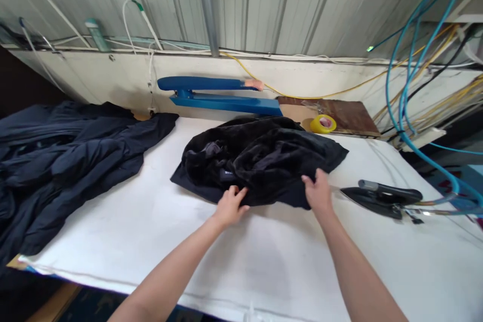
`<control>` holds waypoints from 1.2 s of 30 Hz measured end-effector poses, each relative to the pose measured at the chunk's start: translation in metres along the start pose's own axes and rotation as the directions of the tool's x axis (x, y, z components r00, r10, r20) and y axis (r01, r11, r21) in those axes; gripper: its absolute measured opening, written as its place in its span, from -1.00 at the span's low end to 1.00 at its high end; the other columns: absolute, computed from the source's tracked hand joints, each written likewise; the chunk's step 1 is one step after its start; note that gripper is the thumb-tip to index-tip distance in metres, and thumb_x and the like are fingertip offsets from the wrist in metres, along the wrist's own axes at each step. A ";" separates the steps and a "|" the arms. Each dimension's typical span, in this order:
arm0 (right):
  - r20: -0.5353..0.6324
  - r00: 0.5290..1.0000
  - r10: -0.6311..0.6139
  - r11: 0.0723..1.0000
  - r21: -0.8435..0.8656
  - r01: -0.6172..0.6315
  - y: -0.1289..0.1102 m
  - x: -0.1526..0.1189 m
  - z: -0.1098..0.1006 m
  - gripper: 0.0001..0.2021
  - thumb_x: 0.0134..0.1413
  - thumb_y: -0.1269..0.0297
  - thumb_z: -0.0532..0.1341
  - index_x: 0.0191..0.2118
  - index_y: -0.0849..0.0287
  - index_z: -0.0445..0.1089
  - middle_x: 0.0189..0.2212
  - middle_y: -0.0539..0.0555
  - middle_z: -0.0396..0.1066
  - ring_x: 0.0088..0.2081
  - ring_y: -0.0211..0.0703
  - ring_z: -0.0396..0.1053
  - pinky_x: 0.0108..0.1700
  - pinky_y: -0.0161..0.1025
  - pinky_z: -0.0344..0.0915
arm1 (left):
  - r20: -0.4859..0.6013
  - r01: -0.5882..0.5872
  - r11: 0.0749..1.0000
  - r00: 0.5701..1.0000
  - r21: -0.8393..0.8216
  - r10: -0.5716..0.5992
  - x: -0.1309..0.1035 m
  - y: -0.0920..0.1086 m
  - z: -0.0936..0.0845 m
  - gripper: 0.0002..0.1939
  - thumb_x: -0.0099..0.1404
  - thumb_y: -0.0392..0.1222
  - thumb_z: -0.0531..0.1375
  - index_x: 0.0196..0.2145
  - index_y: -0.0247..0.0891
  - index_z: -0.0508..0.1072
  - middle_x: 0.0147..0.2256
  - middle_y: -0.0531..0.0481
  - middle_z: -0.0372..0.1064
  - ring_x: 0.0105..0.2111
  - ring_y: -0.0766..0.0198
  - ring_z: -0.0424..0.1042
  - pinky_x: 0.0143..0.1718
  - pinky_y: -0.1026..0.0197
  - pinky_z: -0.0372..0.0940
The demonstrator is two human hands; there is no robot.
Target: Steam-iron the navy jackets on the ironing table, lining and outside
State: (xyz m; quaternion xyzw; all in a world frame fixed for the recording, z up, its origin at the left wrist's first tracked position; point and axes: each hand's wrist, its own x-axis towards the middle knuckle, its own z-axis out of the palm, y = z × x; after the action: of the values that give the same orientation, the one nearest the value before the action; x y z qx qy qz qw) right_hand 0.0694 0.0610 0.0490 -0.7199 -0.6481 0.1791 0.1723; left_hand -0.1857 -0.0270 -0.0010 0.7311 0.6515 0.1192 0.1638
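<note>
White-covered tabletop bears a black plush-lined garment mid-surface; the right hand pinches its near right edge, while the left hand, half curled, touches the near hem, its hold unclear.

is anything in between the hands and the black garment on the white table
Nothing visible is: the left hand and right hand both touch the near edge of the black garment. The iron lies right of the right hand, not between.
</note>
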 end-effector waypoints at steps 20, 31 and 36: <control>-0.072 0.989 0.132 0.902 -0.404 -0.150 0.102 -0.076 0.001 -0.72 0.12 0.24 -0.11 -0.18 0.09 0.29 -0.35 0.16 0.34 -0.29 -0.03 0.28 -0.34 -0.19 0.08 | 0.036 -0.332 0.940 0.943 0.081 0.331 -0.001 0.050 0.026 -0.38 0.05 -0.02 0.19 0.08 0.08 0.13 0.13 -0.02 -0.09 0.01 0.03 0.00 -0.03 0.00 0.04; 0.168 0.858 -0.485 0.757 -0.410 0.508 0.097 -0.093 0.011 -0.79 -0.05 0.42 0.07 -0.24 0.13 0.30 -0.27 0.08 0.28 -0.20 -0.11 0.14 -0.18 -0.22 0.02 | 0.181 -0.444 0.880 0.891 0.167 0.416 -0.009 0.048 0.030 -0.40 0.15 -0.48 -0.08 0.06 0.10 0.17 -0.32 -0.01 0.14 -0.29 0.25 0.11 -0.26 0.22 0.11; 0.304 0.770 -0.560 0.668 -0.384 0.638 0.114 -0.086 0.007 -0.83 -0.04 0.49 0.05 -0.35 0.13 0.32 -0.29 0.07 0.29 -0.24 -0.14 0.15 -0.26 -0.27 0.05 | 0.279 -0.468 0.881 0.858 0.074 0.432 -0.015 0.054 0.021 -0.39 0.08 -0.47 -0.03 0.04 0.05 0.20 -0.35 0.00 0.18 -0.31 0.26 0.15 -0.34 0.28 0.14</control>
State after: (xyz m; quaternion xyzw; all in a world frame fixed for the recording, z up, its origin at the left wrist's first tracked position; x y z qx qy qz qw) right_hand 0.1577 -0.0361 -0.0087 -0.4685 -0.8834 0.0085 -0.0092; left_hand -0.1302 -0.0490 0.0018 0.8819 0.4426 0.0136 0.1619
